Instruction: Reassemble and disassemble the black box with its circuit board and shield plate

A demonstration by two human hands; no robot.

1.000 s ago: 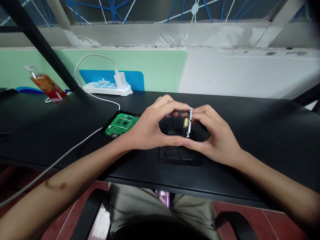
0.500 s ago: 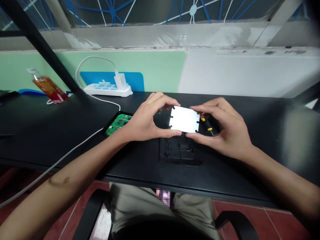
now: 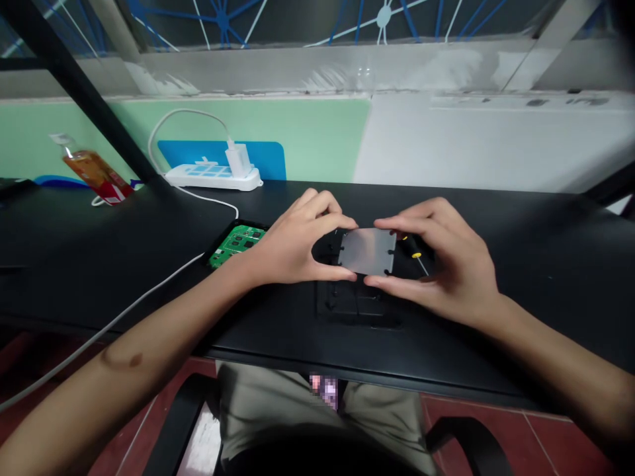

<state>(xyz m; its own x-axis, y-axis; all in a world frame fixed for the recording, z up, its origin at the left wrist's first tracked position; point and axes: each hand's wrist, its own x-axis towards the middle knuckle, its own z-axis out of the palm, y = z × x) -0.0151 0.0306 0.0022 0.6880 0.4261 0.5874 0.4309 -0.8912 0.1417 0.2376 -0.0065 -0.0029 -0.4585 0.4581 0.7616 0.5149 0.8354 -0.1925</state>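
Note:
A thin silvery metal plate [image 3: 368,252] with small notches along its side edges is held up over the table, its flat face toward me. My left hand [image 3: 300,248] grips its left part, fingertips on the top edge and thumb at the bottom. On the right part, my right hand [image 3: 441,261] pinches it the same way. Below the plate lies a black plastic cover [image 3: 354,311] with inner ribs, partly hidden by it. A screwdriver [image 3: 415,255] with a black and yellow handle shows between the plate and my right hand.
Left of my left hand is a green circuit board [image 3: 235,244] in a black frame. White cables run to a power strip [image 3: 213,177] by the wall and across the table's left side. An orange drink bottle [image 3: 94,172] leans at the far left.
The plate was edge-on a second ago, then turned its face to me and shone bright white. Now it is tilted so that it looks grey. My right hand has shifted right.

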